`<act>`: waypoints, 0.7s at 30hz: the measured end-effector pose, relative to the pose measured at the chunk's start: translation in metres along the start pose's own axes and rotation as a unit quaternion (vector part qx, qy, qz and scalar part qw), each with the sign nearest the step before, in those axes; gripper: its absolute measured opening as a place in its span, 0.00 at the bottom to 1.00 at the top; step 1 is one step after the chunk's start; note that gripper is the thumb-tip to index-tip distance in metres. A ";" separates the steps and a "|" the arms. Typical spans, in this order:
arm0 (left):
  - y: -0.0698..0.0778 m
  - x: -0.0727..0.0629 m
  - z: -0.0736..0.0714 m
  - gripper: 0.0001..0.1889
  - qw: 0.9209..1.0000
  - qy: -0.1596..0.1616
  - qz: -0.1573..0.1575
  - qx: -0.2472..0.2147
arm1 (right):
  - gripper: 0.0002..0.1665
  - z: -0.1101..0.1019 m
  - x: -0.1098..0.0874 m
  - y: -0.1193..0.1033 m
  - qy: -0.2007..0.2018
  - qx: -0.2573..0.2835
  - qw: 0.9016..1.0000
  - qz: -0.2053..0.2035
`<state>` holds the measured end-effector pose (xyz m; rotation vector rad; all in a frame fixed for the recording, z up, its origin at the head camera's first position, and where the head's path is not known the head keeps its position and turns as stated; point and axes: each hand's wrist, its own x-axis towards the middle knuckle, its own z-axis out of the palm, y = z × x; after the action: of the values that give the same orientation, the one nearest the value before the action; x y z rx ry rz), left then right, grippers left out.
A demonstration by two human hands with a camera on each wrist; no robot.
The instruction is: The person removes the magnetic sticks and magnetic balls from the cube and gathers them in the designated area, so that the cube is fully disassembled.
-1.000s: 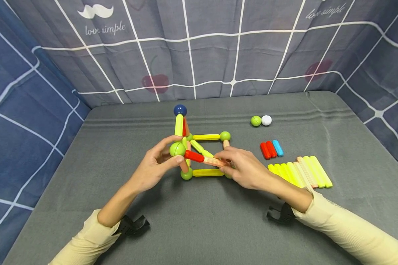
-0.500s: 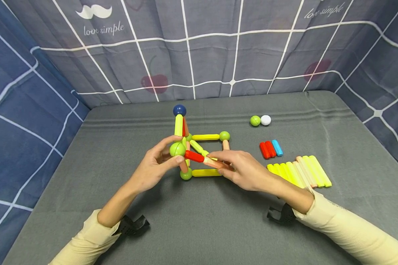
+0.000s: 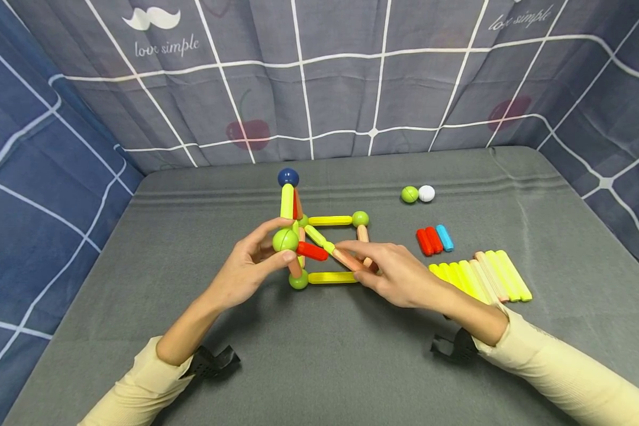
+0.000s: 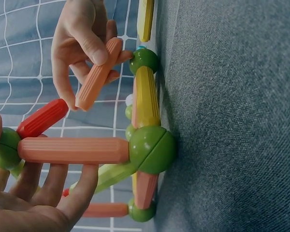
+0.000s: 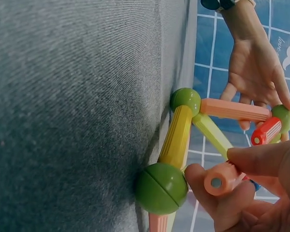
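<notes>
My left hand [image 3: 245, 269] holds a green ball [image 3: 285, 240] at a raised corner of a frame built from magnetic sticks and balls. From that ball a short red stick [image 3: 312, 251] juts right, its far end free. My right hand [image 3: 399, 273] pinches an orange stick [image 4: 99, 75] between thumb and fingers. In the left wrist view a small gap separates this stick from the red one. Beneath the hands, the frame's base has yellow sticks [image 3: 332, 277] and green balls [image 3: 299, 279]. A dark blue ball [image 3: 288, 177] tops its back left part.
On the right lie a row of yellow and pale orange sticks [image 3: 479, 277], two short red sticks [image 3: 430, 241] and a blue stick [image 3: 445, 238]. Behind them a loose green ball [image 3: 409, 194] touches a white ball [image 3: 426, 193]. A grid-patterned curtain [image 3: 341, 89] borders the grey tabletop.
The orange stick in my right hand was in line with the red stick and touching its end; now it is apart and tilted more steeply. My left hand has stayed on the green ball.
</notes>
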<state>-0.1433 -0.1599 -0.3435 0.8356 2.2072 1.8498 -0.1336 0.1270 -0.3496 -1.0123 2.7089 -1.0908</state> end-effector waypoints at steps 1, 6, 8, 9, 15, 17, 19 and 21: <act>0.000 0.000 0.000 0.25 1.000 0.000 0.000 -0.001 | 0.28 0.000 -0.001 0.001 -0.001 0.005 1.000 0.003; 0.001 -0.001 0.000 0.25 1.000 0.001 -0.002 0.000 | 0.32 -0.003 -0.004 0.002 -0.005 0.023 1.000 0.015; 0.001 -0.001 0.000 0.26 1.000 0.002 -0.004 0.002 | 0.33 -0.005 -0.005 0.002 -0.005 0.031 0.999 0.020; 0.000 -0.001 0.000 0.26 1.000 0.002 -0.004 0.002 | 0.33 -0.005 -0.006 0.003 -0.005 0.035 0.999 0.022; 0.000 0.000 0.000 0.26 1.000 0.002 -0.003 0.004 | 0.33 -0.010 -0.011 0.005 -0.008 0.076 0.996 0.047; 0.000 0.000 0.000 0.26 1.000 0.002 -0.002 0.005 | 0.33 -0.011 -0.013 0.007 -0.009 0.092 0.994 0.056; 0.000 0.000 0.000 0.25 1.000 0.002 -0.002 0.006 | 0.33 -0.012 -0.015 0.009 -0.012 0.111 0.992 0.064; -0.001 0.000 0.000 0.25 1.000 0.002 -0.001 0.006 | 0.32 -0.013 -0.017 0.011 -0.015 0.125 0.990 0.069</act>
<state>-0.1435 -0.1600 -0.3441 0.8314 2.2233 1.8396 -0.1299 0.1514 -0.3501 -0.7837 2.4927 -1.3349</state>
